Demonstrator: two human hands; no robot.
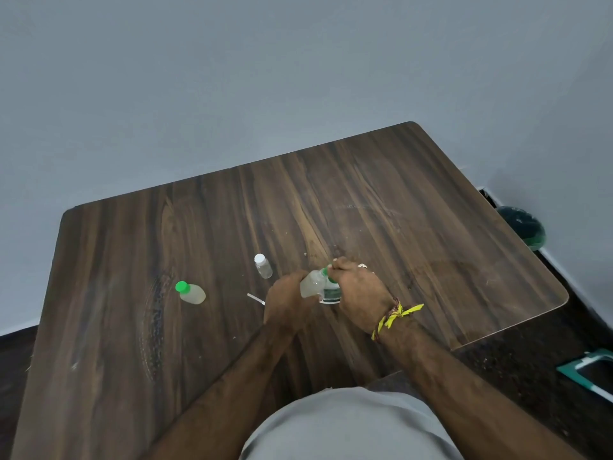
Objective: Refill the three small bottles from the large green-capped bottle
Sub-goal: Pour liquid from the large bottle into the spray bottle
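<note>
— While the left hand (288,298) grips a small bottle (311,283), what's the right hand (360,290) doing?
— Pinching a green cap (329,272) above the big bottle (331,293) (mostly hidden). Two more bottles stand left on the table (431,227): green-capped (191,292) and white-capped (263,266).
</note>
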